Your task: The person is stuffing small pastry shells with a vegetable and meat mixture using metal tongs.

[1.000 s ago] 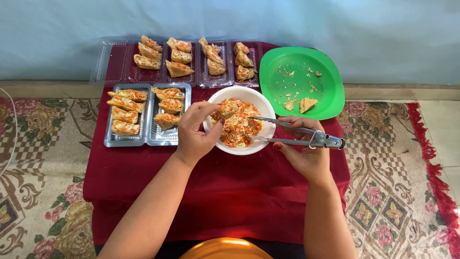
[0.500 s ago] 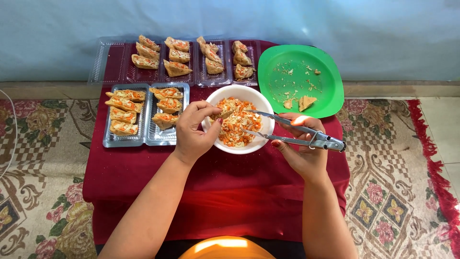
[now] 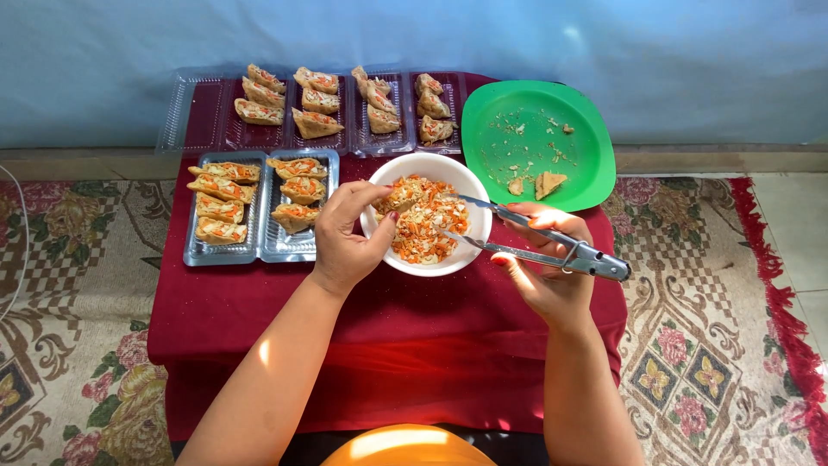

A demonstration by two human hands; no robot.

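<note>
A white bowl (image 3: 470,250) of shredded orange and white filling sits mid-table on a dark red cloth. My left hand (image 3: 345,237) holds a fried brown pocket (image 3: 395,197) over the bowl's left side. My right hand (image 3: 548,267) grips metal tongs (image 3: 535,243); their tips reach into the filling and stand apart. Stuffed pockets (image 3: 297,190) fill clear plastic trays to the left.
A second row of clear trays (image 3: 198,112) with stuffed pockets lines the far edge. A green plate (image 3: 586,155) at the right rear holds one pocket and crumbs. The low table stands on a patterned carpet (image 3: 707,345) against a pale blue wall.
The tongs have shifted a little inside the bowl and their tips now sit lower in the filling. My left hand stays at the bowl with the pocket.
</note>
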